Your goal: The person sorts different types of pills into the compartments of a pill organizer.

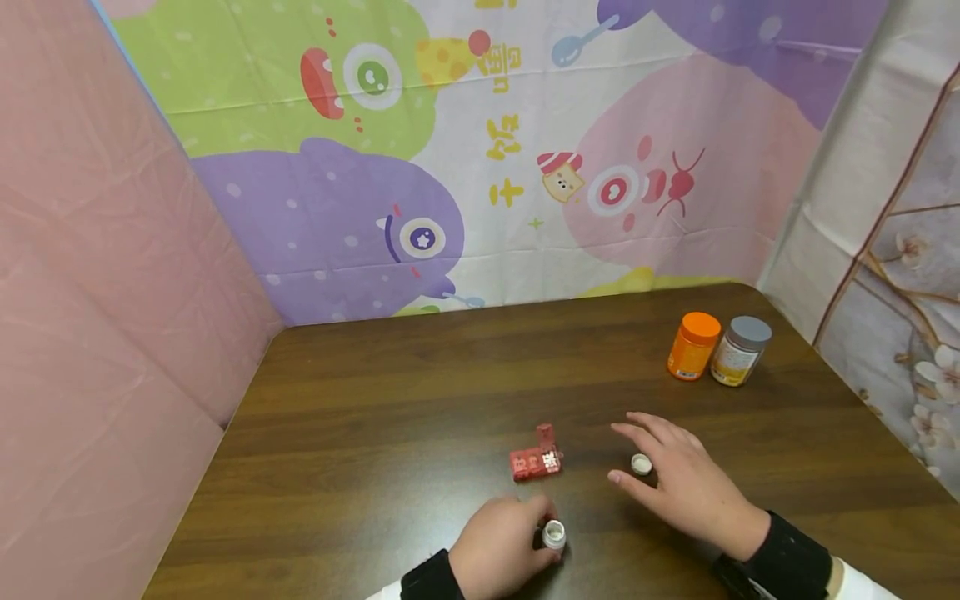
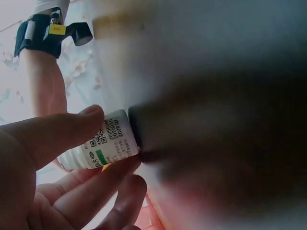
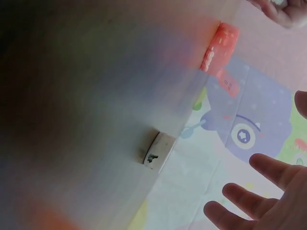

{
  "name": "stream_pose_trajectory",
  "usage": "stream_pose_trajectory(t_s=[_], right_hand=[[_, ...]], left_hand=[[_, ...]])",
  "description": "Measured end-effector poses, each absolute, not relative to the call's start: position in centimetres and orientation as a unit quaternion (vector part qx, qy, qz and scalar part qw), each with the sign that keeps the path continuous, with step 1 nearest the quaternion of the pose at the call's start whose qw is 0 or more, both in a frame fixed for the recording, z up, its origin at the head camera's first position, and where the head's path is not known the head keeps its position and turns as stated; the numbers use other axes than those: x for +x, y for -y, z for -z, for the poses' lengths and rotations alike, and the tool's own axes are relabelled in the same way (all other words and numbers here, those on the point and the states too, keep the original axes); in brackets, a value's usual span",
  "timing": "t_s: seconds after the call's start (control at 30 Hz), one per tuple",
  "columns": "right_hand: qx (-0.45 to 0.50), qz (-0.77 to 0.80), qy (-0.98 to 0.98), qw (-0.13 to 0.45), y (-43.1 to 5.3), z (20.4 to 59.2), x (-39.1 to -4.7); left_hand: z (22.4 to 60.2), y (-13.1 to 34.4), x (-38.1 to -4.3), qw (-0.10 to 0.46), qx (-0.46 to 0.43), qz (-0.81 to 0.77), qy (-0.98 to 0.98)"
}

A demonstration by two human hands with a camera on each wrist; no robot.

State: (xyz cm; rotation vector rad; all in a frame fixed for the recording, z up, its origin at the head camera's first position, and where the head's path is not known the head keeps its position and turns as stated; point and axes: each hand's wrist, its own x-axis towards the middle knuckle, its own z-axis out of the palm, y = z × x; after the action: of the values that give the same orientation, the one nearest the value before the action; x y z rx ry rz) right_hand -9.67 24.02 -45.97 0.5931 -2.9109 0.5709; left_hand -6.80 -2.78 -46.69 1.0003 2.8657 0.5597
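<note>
My left hand (image 1: 497,546) grips a small white pill bottle (image 1: 554,537), upright on the table with its mouth uncapped. In the left wrist view the thumb and fingers hold that bottle (image 2: 115,139) by its printed label. Just beyond this hand lies a red pill organizer (image 1: 528,464), one end lid raised and white pills in that compartment. My right hand (image 1: 693,492) hovers with spread fingers beside a white bottle cap (image 1: 641,464). In the right wrist view the cap (image 3: 160,151) sits on the table, apart from the fingertips (image 3: 216,211).
At the back right of the brown wooden table (image 1: 360,417) stand an orange bottle (image 1: 693,347) and a grey-lidded bottle (image 1: 740,352), side by side. A cartoon-printed cloth (image 1: 510,250) hangs along the far edge, and a pink cloth (image 1: 112,333) on the left.
</note>
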Motion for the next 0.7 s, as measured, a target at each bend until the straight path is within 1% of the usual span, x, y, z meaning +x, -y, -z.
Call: stream_pose_trajectory(t_s=[0.37, 0.5, 0.6, 0.7], right_hand=[[0.205, -0.187, 0.958, 0.069, -24.22, 46.09, -9.91], [0.21, -0.172, 0.959, 0.074, -24.37, 46.06, -10.16], [0.211, -0.154, 0.964, 0.059, -24.58, 46.04, -10.4], [0.206, -0.134, 0.969, 0.029, -24.82, 46.06, -10.64]], left_hand=[[46.57, 2.63, -6.69, 0.047, 0.335, -0.186, -0.922], [46.57, 2.58, -6.65, 0.043, 0.336, -0.184, -0.923], [46.64, 2.56, -6.65, 0.033, 0.338, -0.181, -0.923], [46.69, 2.59, -6.57, 0.021, 0.343, -0.175, -0.923]])
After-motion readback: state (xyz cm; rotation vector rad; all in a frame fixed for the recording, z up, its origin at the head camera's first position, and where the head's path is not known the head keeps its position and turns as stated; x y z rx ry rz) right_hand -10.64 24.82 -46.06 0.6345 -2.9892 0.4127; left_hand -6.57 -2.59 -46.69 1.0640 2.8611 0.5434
